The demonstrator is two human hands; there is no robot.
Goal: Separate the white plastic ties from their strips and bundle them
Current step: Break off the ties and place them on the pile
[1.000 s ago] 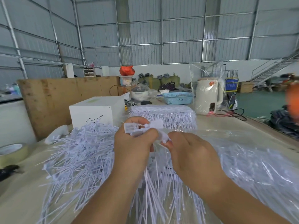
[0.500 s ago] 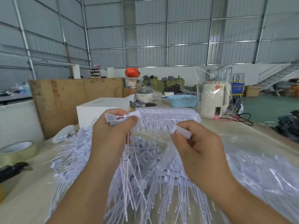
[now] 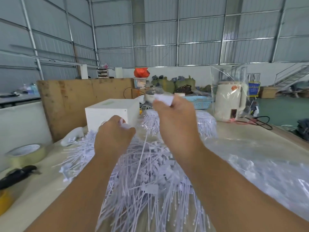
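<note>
While both of your hands are raised above the heap, this is how things stand.

Left hand: your left hand [image 3: 113,136] is curled round a small bunch of white ties [image 3: 124,125], their heads showing just above your knuckles, in front of the white box [image 3: 110,113].

Right hand: your right hand [image 3: 175,124] sits higher and further out, with its fingers pinching a white strip piece [image 3: 164,98] at their tips; the piece is blurred.

Between the hands: one thin tie stem [image 3: 141,159] runs down from about the gap between your hands into the heap; which hand holds it I cannot tell.

Loose ties: a big heap of ties [image 3: 150,173] lies on the table [image 3: 33,198] under your forearms, stems fanning towards you.

Bagged ties: a clear plastic bag [image 3: 259,164] of more ties spreads to your right, and a further packed bundle [image 3: 205,123] lies behind your right hand.

Left edge: a tape roll [image 3: 26,154] sits near the table's edge, with a dark-handled tool [image 3: 18,175] just in front of it.

Far side: a cream kettle [image 3: 229,101] in plastic wrap and a blue basket [image 3: 199,102] stand beyond the bundle.
</note>
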